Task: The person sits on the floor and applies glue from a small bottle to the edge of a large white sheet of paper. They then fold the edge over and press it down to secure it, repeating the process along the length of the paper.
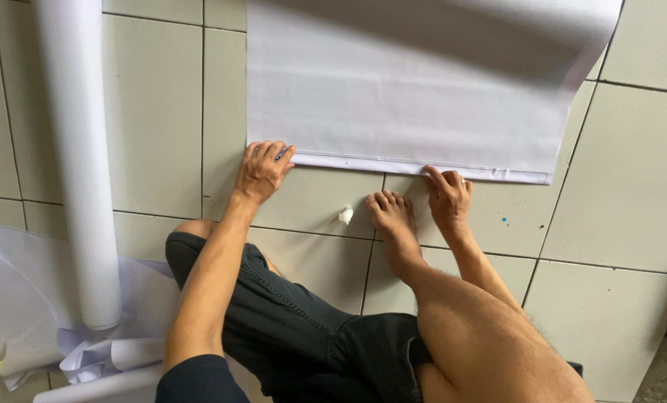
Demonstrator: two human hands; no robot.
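White sheet flat on tiled floor, far of you, folded near edge running left-right. Your left hand presses its left corner, right hand near right end. Both grips flat, fingers spread, clasping nothing. Arms extended forward. Paper roll lies well left.

- The white sheet lies flat on the tiled floor before me.
- Its near edge is folded into a narrow hem, running slightly askew.

A workroom floor: pale tiled floor, white material rolls lying about.
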